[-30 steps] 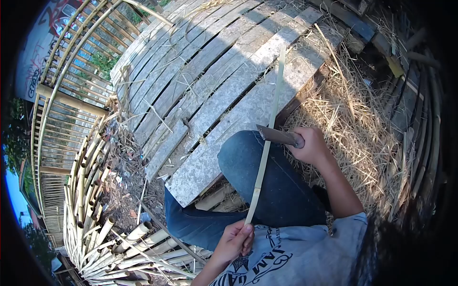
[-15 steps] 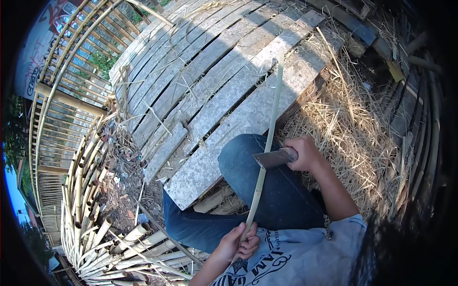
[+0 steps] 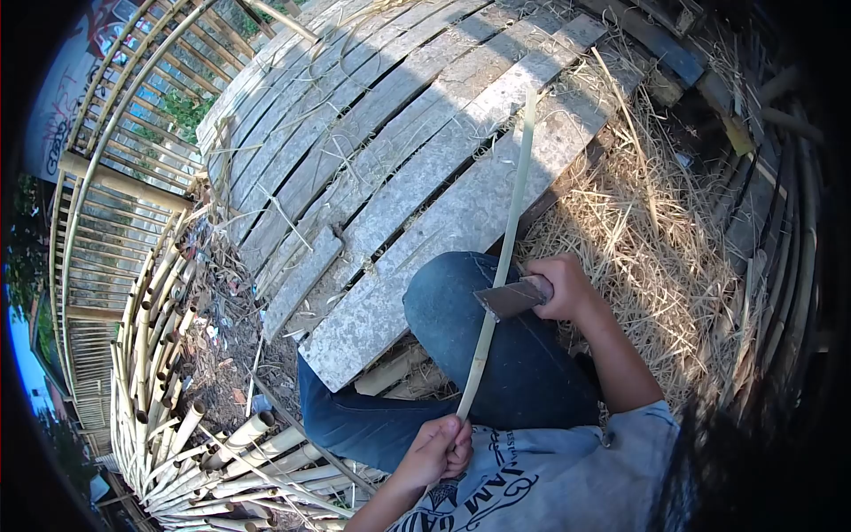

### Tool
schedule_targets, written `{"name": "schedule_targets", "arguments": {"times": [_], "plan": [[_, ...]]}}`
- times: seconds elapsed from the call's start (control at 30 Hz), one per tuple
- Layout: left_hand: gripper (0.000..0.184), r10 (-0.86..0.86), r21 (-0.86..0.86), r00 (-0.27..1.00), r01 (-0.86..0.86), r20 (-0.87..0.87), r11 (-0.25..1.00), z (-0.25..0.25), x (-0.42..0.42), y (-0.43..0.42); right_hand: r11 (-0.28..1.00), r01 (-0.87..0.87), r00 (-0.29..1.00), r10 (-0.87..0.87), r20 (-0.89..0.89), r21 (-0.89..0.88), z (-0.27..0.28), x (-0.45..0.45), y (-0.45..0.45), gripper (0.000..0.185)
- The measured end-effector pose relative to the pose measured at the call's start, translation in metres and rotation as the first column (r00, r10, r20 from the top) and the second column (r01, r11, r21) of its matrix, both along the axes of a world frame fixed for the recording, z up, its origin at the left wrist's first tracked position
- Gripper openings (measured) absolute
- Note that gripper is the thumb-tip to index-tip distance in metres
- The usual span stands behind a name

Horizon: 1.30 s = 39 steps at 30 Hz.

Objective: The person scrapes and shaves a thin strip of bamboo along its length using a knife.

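Presently, left hand (image 3: 441, 448) clasps strip (image 3: 480, 359); strip extends from that hand up over knee (image 3: 441, 297). Right hand (image 3: 560, 287) closed on knife (image 3: 516, 298), blade (image 3: 495, 302) crossing strip left of hand. Strip judged light, springy, likely sharp-edged; best held by near end, clear of blade.

A weathered plank platform (image 3: 452, 220), gapped between boards, lies partly in shade. Dry shavings (image 3: 634, 244) are heaped along its right side; at left stands a bamboo fence (image 3: 128, 184), with a graffitied wall (image 3: 58, 102) beyond. Hollow bamboo poles (image 3: 238, 440) lie at lower left, near littered ground (image 3: 222, 359).
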<state>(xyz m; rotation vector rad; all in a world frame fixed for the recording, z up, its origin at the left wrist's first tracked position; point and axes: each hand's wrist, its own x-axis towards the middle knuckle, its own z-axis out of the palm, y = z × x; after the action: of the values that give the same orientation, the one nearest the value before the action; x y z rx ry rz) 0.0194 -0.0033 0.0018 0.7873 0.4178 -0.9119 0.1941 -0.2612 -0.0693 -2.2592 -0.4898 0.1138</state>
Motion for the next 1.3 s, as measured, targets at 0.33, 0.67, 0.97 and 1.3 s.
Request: {"name": "schedule_targets", "arguments": {"times": [0.33,0.67,0.97,1.3], "plan": [[0.044,0.041,-0.167,0.997,-0.051,-0.062,0.985,-0.007,0.002,-0.001,0.982,0.148,0.989,-0.149,0.003,-0.12,0.019,-0.007,0.009,0.024],[0.042,0.083,-0.333,0.983,-0.134,-0.162,0.933,-0.014,-0.02,0.002,0.827,0.559,0.829,-0.56,0.0,-0.065,0.005,0.059,0.001,0.021],[0.044,0.078,-0.347,0.982,-0.135,-0.173,0.928,-0.015,-0.02,0.005,0.832,0.537,0.843,-0.536,0.049,-0.135,0.009,0.075,0.005,0.02],[0.043,0.118,-0.36,0.981,-0.167,-0.155,0.918,-0.016,-0.023,0.002,0.785,0.585,0.804,-0.594,0.021,-0.206,0.0,0.117,-0.003,0.019]]}}
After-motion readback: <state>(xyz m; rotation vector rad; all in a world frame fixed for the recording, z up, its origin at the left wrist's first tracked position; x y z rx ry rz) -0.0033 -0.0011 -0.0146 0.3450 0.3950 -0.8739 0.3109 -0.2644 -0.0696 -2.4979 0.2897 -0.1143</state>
